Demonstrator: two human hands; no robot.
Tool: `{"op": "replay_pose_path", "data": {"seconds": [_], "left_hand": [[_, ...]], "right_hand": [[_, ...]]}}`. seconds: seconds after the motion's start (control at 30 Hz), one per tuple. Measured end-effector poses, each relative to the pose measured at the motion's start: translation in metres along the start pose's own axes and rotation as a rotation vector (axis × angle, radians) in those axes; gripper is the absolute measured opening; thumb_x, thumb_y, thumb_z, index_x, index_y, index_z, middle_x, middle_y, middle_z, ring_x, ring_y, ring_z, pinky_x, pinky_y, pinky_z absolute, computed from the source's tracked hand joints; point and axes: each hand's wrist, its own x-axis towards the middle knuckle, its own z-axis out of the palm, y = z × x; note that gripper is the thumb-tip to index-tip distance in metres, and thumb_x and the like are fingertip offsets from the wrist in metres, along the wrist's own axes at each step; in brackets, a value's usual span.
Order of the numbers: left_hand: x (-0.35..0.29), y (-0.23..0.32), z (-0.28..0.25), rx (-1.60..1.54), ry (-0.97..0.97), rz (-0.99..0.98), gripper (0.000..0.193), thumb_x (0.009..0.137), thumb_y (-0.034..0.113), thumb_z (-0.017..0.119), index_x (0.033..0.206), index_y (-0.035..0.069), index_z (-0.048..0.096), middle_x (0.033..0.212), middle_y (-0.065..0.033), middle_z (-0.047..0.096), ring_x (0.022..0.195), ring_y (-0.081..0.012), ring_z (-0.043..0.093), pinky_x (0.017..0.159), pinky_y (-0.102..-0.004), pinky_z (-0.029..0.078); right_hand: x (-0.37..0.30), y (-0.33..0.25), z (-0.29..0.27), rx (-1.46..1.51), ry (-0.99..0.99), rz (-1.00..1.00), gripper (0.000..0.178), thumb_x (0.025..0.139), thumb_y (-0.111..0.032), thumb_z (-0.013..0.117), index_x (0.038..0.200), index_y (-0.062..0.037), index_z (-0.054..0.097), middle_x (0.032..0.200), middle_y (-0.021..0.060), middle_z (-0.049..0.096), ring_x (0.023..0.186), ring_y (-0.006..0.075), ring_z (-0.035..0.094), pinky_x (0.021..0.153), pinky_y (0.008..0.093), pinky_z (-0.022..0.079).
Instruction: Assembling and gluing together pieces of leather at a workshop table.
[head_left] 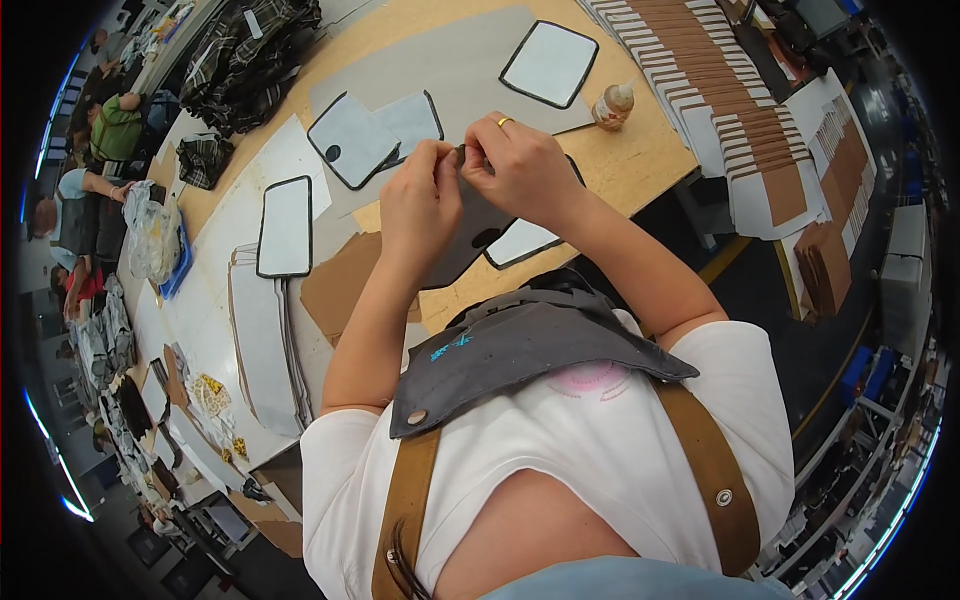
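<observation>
Both hands meet above the middle of the wooden worktable (640, 165), pinching the top edge of a dark grey panel (470, 235). The left hand (420, 205) has its fingers curled shut on the left part of that edge, and the right hand (525, 165), which wears a gold ring (505, 122), closes thumb and fingertips on the edge just beside it. The two hands touch or nearly touch at the pinch.

The dark grey panel is a flat, flexible sheet with rounded corners. It hangs down from the fingers toward the person and has one dark oval hole near its lower part. Its near edge lies over a white panel with black binding (520, 243) on the table.

Farther off and to the left lie two overlapping pale panels with black edges (375, 135), one with a small dark hole. Another white rounded panel with a black rim (549, 63) lies at the far side, on a large grey sheet (440, 60). A small brown bottle with a pale cap (613, 105) stands to the right of the hands. Stacks of brown and white card pieces (740, 110) fill the far right. On the left a tall white black-edged panel (285, 225) rests on a pale surface.
</observation>
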Motion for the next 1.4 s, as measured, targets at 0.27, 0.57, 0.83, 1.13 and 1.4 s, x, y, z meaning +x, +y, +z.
{"op": "replay_pose_path", "data": {"seconds": [0.27, 0.57, 0.83, 1.13, 1.4], "left_hand": [[0.004, -0.005, -0.015, -0.280, -0.241, -0.121, 0.015, 0.087, 0.014, 0.056, 0.088, -0.001, 0.058, 0.070, -0.0069, 0.058, 0.065, -0.0120, 0.052, 0.063, -0.0251, 0.042], [0.004, -0.007, -0.011, -0.276, -0.304, -0.038, 0.015, 0.086, 0.013, 0.056, 0.086, -0.002, 0.057, 0.069, -0.0079, 0.058, 0.064, -0.0141, 0.053, 0.061, -0.0265, 0.042], [0.005, -0.026, 0.009, -0.535, -0.397, -0.209, 0.017, 0.090, 0.016, 0.051, 0.089, -0.001, 0.055, 0.073, -0.0021, 0.054, 0.069, -0.0086, 0.048, 0.062, -0.0239, 0.039], [0.014, -0.065, 0.026, -0.602, -0.346, -0.446, 0.017, 0.095, 0.022, 0.048, 0.090, 0.006, 0.054, 0.074, 0.0059, 0.048, 0.067, -0.0016, 0.041, 0.060, -0.0180, 0.035], [0.000, -0.089, 0.087, -0.973, -0.675, -0.850, 0.025, 0.095, 0.029, 0.046, 0.101, 0.006, 0.055, 0.090, -0.0042, 0.059, 0.081, -0.0083, 0.056, 0.068, -0.0256, 0.049]], "right_hand": [[0.003, 0.021, -0.020, 0.858, -0.325, 0.585, 0.016, 0.090, -0.020, 0.053, 0.086, -0.0043, 0.054, 0.077, -0.0018, 0.053, 0.070, 0.0047, 0.048, 0.063, 0.0199, 0.041], [-0.007, 0.018, -0.012, 1.373, -0.485, 1.004, 0.012, 0.089, -0.021, 0.055, 0.085, -0.0099, 0.055, 0.078, -0.0056, 0.052, 0.069, 0.0026, 0.047, 0.061, 0.0197, 0.040], [-0.027, 0.014, -0.014, 0.417, -0.250, 0.223, 0.025, 0.085, -0.019, 0.061, 0.098, -0.0036, 0.046, 0.079, 0.0111, 0.056, 0.069, 0.0214, 0.055, 0.061, 0.0296, 0.044], [-0.060, 0.009, -0.054, -0.076, -0.456, -0.136, 0.061, 0.078, -0.016, 0.064, 0.133, -0.0241, 0.038, 0.135, 0.0083, 0.042, 0.125, 0.0244, 0.041, 0.105, 0.0468, 0.027], [-0.066, 0.029, -0.042, -0.416, -0.384, -0.582, 0.043, 0.073, -0.004, 0.056, 0.112, -0.0213, 0.056, 0.127, -0.0085, 0.052, 0.127, 0.0113, 0.039, 0.113, 0.0482, 0.009]]}}
